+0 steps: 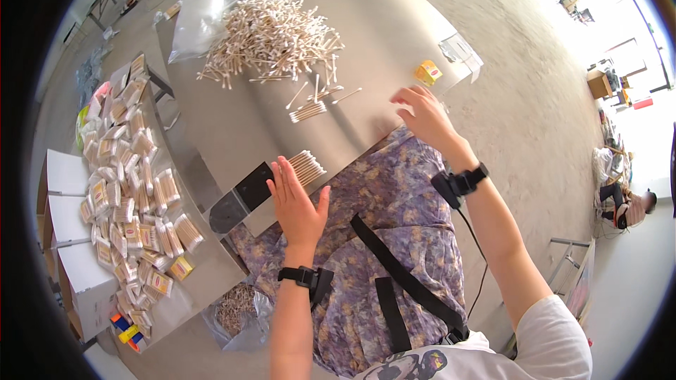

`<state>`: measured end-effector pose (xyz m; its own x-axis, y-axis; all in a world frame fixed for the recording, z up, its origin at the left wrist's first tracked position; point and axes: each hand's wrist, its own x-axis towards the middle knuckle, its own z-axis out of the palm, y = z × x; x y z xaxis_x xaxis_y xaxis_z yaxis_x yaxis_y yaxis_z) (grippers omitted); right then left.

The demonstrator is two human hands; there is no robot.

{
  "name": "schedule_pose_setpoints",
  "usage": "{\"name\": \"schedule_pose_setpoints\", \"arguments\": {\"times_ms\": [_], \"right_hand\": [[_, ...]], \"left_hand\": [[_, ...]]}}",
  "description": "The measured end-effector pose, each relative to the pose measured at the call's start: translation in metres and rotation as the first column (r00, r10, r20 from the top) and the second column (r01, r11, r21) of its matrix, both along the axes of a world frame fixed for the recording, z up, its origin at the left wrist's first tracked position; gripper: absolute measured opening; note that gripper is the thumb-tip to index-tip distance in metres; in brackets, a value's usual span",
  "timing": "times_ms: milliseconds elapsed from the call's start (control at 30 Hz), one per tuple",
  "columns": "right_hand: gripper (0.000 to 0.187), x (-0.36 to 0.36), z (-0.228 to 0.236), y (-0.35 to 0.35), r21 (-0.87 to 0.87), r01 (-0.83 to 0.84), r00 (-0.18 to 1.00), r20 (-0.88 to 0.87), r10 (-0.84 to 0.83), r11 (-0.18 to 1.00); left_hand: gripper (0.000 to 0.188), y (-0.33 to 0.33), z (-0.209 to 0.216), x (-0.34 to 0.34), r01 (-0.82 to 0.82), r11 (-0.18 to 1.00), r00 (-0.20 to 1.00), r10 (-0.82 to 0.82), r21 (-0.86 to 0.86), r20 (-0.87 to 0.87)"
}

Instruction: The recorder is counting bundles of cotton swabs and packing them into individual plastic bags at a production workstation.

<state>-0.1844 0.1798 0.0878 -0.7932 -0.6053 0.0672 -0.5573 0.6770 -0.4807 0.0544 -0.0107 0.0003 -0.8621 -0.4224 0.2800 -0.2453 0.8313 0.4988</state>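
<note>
My left hand (297, 212) lies with straight fingers against the left end of a neat row of cotton swabs (310, 167) near the table's front edge. My right hand (425, 117) hovers over the table's right side, fingers loosely bent and apart, holding nothing that I can see. Just beyond it sits a small yellow stack of printed labels (427, 72). A big loose heap of cotton swabs (274, 39) covers the far left of the table (380, 21). Between the heap and my hands is a small bunch of swabs (308, 112), with several single ones scattered around it.
A clear plastic bag (198, 22) lies left of the heap. A dark flat plate (241, 198) lies at the table's left edge. On a lower side table are many wrapped swab packs (130, 190), beside white cartons (74, 232). A distant person (631, 205) sits at right.
</note>
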Motion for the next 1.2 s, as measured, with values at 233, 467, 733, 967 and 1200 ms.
{"name": "schedule_pose_setpoints", "arguments": {"times_ms": [233, 467, 733, 967, 1200], "right_hand": [[0.017, -0.036, -0.039, -0.079, 0.113, -0.171, 0.965, -0.18, 0.19, 0.979], [0.009, -0.003, -0.054, -0.082, 0.121, -0.247, 0.968, -0.024, 0.252, 0.961], [0.005, 0.055, -0.057, -0.143, -0.194, -0.426, 0.904, -0.052, 0.424, 0.884], [0.01, 0.075, -0.058, -0.132, -0.305, -0.388, 0.91, 0.02, 0.413, 0.87], [0.035, 0.089, -0.068, -0.121, -0.706, 0.412, 0.66, 0.667, 0.346, 0.576]], "left_hand": [[0.093, 0.0, 0.005, 0.0, 0.01, 0.999, 1.0, -0.009, 0.053, -0.03], [0.081, -0.004, 0.005, 0.005, -0.014, 0.972, 0.989, 0.047, 0.233, -0.138], [0.061, -0.006, 0.03, 0.005, 0.063, 0.549, 0.875, 0.371, 0.833, -0.311], [0.06, -0.03, 0.031, 0.0, 0.106, 0.431, 0.801, 0.497, 0.896, -0.334], [0.064, -0.011, 0.026, -0.021, 0.127, 0.4, 0.768, 0.539, 0.907, -0.346]]}}
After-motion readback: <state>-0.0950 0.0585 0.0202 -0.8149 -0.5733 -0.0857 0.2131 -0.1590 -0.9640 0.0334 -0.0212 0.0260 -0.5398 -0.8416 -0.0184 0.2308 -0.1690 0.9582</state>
